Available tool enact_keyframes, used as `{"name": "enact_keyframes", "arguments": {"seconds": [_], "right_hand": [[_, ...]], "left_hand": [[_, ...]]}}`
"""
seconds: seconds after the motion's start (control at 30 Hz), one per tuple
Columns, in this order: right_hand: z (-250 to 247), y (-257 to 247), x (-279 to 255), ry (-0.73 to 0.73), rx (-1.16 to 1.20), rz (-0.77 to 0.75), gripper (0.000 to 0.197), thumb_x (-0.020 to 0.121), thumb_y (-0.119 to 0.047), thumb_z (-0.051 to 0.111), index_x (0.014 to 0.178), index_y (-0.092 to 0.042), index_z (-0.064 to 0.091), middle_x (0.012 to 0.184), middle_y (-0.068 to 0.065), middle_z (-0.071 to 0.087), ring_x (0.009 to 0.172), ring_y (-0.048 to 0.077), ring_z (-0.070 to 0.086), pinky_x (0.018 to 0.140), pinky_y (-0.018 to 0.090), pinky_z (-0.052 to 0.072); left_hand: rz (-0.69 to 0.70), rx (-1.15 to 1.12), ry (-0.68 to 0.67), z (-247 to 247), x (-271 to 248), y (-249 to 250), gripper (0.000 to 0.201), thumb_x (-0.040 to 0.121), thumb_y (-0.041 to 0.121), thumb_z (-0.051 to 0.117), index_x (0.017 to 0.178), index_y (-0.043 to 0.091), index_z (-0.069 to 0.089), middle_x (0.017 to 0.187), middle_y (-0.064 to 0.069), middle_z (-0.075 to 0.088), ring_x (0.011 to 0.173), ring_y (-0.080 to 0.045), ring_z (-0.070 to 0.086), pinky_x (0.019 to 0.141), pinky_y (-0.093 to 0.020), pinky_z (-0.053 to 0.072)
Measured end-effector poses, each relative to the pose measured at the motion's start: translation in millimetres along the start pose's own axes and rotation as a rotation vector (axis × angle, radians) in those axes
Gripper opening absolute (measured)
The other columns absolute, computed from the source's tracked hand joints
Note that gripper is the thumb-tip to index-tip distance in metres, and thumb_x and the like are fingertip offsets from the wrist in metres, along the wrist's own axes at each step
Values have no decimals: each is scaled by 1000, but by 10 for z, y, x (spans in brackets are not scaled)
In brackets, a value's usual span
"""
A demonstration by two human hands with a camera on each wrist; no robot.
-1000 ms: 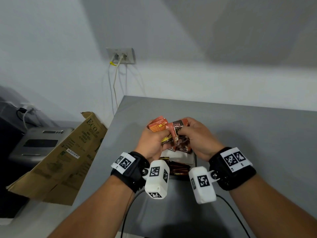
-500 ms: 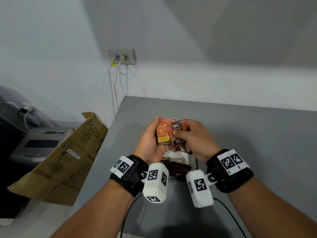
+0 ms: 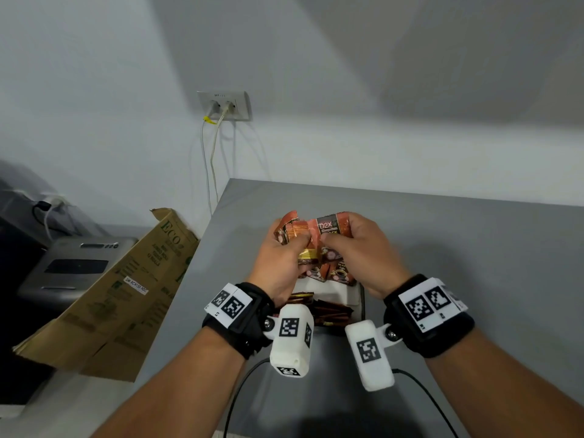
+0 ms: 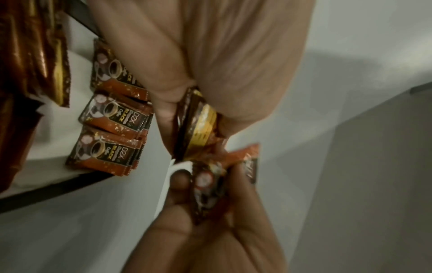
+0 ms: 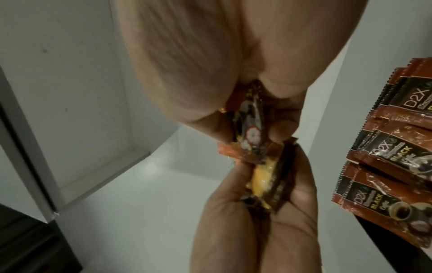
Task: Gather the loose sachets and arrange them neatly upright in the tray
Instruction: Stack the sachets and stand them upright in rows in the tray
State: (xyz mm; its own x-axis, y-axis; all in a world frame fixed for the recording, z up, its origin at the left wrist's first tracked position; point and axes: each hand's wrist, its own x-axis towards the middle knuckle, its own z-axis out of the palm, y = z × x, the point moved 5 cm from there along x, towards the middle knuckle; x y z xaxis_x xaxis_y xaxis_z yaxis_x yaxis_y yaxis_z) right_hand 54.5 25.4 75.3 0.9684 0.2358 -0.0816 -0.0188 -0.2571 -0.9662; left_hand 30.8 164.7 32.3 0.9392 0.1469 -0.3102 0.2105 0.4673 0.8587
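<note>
Both hands hold orange-brown coffee sachets just above the white tray point(image 3: 354, 297). My left hand point(image 3: 295, 245) grips a small bunch of sachets point(image 3: 294, 230), yellow-banded backs showing in the left wrist view point(image 4: 201, 125). My right hand point(image 3: 339, 238) pinches a "D2X" sachet point(image 3: 331, 227), seen edge-on in the right wrist view point(image 5: 321, 127). The two bunches touch between the thumbs. Several D2X sachets point(image 3: 339, 275) stand in rows in the tray's far part point(image 4: 112, 118). Dark brown sachets point(image 3: 328, 311) fill its near part.
The tray sits on a grey table point(image 3: 458, 248) near its left edge. A cardboard box point(image 3: 126, 295) leans against that edge, with a grey printer point(image 3: 72, 267) behind it. A wall socket point(image 3: 225, 105) drops cables down the wall. Wrist-camera cables point(image 3: 240, 390) trail near me.
The sachets, pressed into one stack half a second ago, are now spread, with the D2X sachet in my right hand beside the left hand's bunch. Both hands stay above the tray.
</note>
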Motion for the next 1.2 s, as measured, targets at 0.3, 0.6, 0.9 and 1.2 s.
{"name": "enact_keyframes", "arguments": {"seconds": [0.3,0.6,0.9,1.2], "right_hand": [[32,81,2,-78,485,191,19,98,-3,54,100,-11,71,91,9,75,80,21,71,76,38,57],[46,108,-25,-138,418,239,14,99,-12,55,110,-12,65,95,8,75,80,19,72,78,37,59],[-196,232,69,64,231,210,18,100,-8,53,114,-18,55,107,6,67,89,22,65,85,42,55],[66,64,-86,-149,552,256,17,99,-6,55,114,-9,62,92,11,71,73,21,64,63,34,47]], "left_hand": [[-73,-62,-41,9,-48,4,28,99,9,50,121,-4,60,108,-26,70,89,-34,72,73,-42,61],[139,241,46,-30,1,-8,41,74,-10,65,115,-2,61,99,-26,70,90,-42,69,78,-45,60],[0,7,110,-80,-26,15,38,91,-1,55,128,-8,51,87,-14,68,64,-17,62,52,-26,49],[-22,33,94,-31,-50,36,17,81,-10,49,92,-10,61,88,-34,63,79,-44,66,75,-54,59]]}}
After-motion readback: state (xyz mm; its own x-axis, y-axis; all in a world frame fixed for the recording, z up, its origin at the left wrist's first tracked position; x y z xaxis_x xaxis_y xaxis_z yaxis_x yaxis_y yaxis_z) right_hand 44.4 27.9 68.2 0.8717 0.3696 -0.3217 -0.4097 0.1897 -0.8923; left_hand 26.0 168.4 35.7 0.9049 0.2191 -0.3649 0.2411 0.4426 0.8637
